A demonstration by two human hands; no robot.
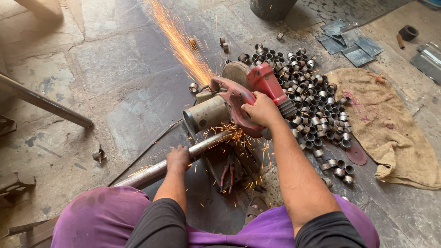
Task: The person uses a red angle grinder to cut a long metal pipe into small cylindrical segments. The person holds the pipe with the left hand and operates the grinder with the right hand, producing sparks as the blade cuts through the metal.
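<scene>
- Right now the right hand [262,109] is wrapped tight around the handle of a red cutting saw [239,98] in the middle of the frame.
- The left hand [178,158] presses down on a long metal pipe [156,171], fingers closed over it, lower left of the saw.
- The pipe's end sits under the saw, and bright sparks [181,43] fly to the upper left.
- A big pile of small metal rings [312,98] lies right of the saw, beside a brown sack [390,124].

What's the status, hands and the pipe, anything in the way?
Right hand grips red chop saw handle. Left hand steadies metal pipe; sparks flying. Cut rings piled right; pliers below blade.
</scene>
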